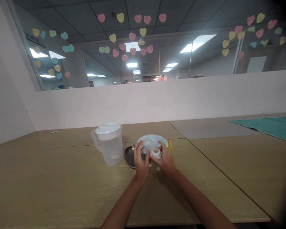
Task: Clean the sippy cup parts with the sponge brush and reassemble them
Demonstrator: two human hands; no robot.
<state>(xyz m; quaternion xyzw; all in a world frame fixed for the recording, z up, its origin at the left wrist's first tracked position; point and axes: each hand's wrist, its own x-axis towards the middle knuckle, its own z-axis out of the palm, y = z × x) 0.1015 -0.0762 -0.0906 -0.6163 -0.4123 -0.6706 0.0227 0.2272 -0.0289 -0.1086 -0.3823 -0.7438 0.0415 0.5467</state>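
Observation:
My left hand (pixel 140 163) is closed around a clear, rounded plastic piece (pixel 147 143), its fingers on the near left side. It looks like a dome cap, though its full shape is partly hidden. In my right hand (pixel 167 160) is a baby bottle teat in a white collar (pixel 155 153), pinched between thumb and fingers with the tip up. Both pieces are side by side above the near rim of a white plate (pixel 153 137). A dark metal dish (pixel 129 156) sits partly behind my left hand.
A clear lidded pitcher (pixel 112 150) of water stands left of the dish. Something yellow (pixel 170 145) lies by the plate's right side. A green cloth (pixel 274 125) covers the far right of the wooden table (pixel 73 184). Behind rises a low white wall (pixel 157 100) with windows.

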